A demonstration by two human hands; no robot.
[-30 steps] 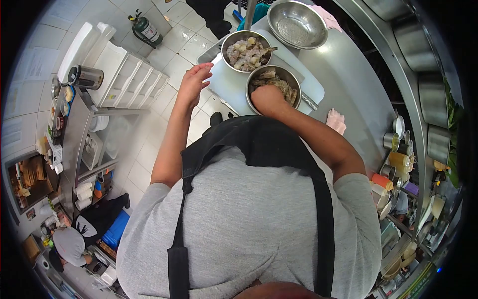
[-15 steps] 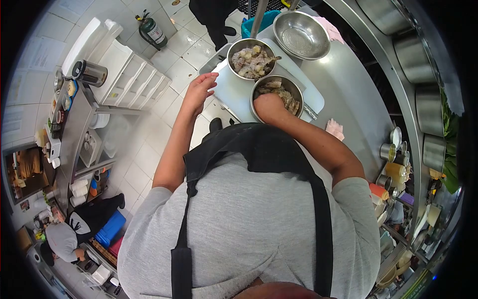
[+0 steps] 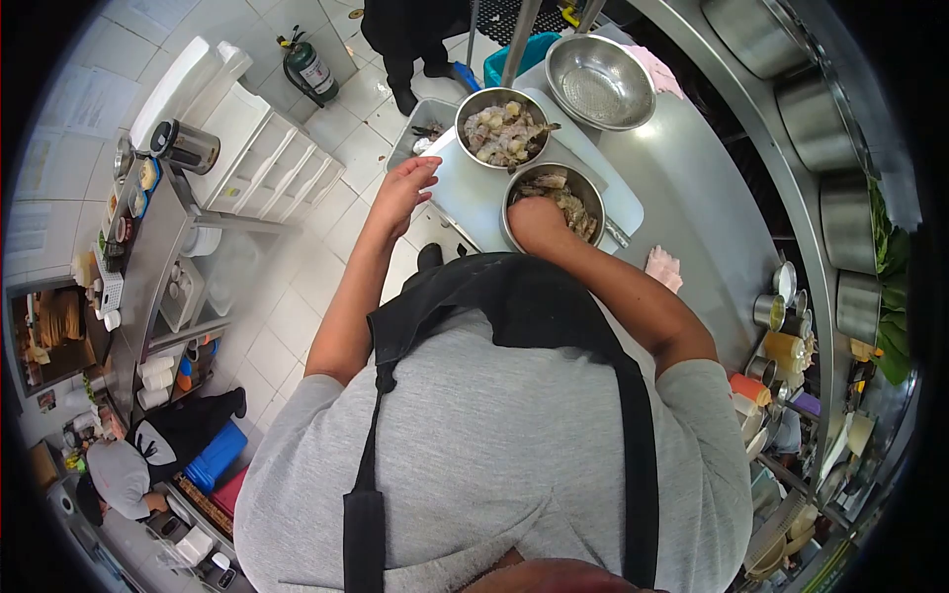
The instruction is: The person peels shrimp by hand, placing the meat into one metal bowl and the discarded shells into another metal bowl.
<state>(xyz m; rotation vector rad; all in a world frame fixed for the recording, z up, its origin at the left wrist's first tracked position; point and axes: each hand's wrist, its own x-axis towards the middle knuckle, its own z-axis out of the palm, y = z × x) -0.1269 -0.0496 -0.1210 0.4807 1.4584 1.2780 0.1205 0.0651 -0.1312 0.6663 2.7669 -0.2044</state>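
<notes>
My left hand [image 3: 403, 193] is raised at the left edge of the white cutting board [image 3: 467, 198], its fingers apart and holding nothing. My right hand [image 3: 539, 223] reaches into the nearer steel bowl [image 3: 601, 205], which holds greyish-brown shrimp [image 3: 571, 206]; its fingertips are hidden down in the bowl. Just beyond stands a second steel bowl [image 3: 462, 141] with paler shrimp pieces [image 3: 502, 135]. Right of the nearer bowl, a ridged metal handle [image 3: 617, 234] sticks out.
A perforated steel bowl [image 3: 601, 83] sits at the far end of the steel counter [image 3: 682, 168]. A pink cloth [image 3: 663, 268] lies on the right. A grey tub [image 3: 432, 117] is beyond the board, near another person's dark-clothed legs [image 3: 400, 64]. Pots line the right shelf.
The view has shifted slightly. The other person's legs have changed stance, with both feet now showing, and more of the grey tub is visible. My right hand remains in the nearer bowl.
</notes>
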